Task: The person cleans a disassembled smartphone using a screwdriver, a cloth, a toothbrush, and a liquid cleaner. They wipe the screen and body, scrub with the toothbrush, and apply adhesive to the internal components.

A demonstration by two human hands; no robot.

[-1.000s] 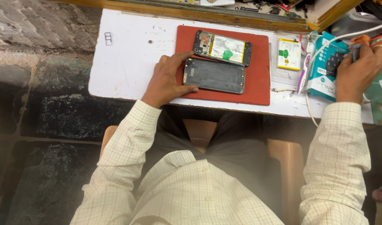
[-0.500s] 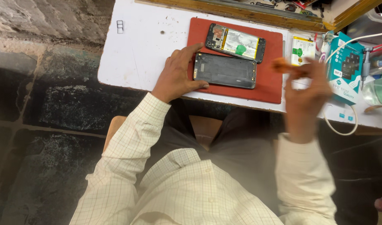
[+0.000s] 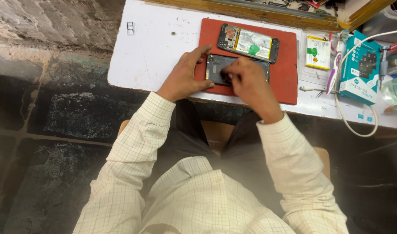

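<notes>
Left hand (image 3: 184, 76) flat, steadying dark phone (image 3: 220, 69) near on red mat (image 3: 289, 82). Right hand (image 3: 246, 80) pinched down on it; tool unclear. Opened phone (image 3: 249, 42) lying beyond, battery exposed. Reassembly apparently unfinished.

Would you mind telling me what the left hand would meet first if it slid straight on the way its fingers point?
The left hand points up and right along the red mat. It would probably first meet the opened phone lying beyond the dark phone it steadies, though depth is unclear.
</notes>
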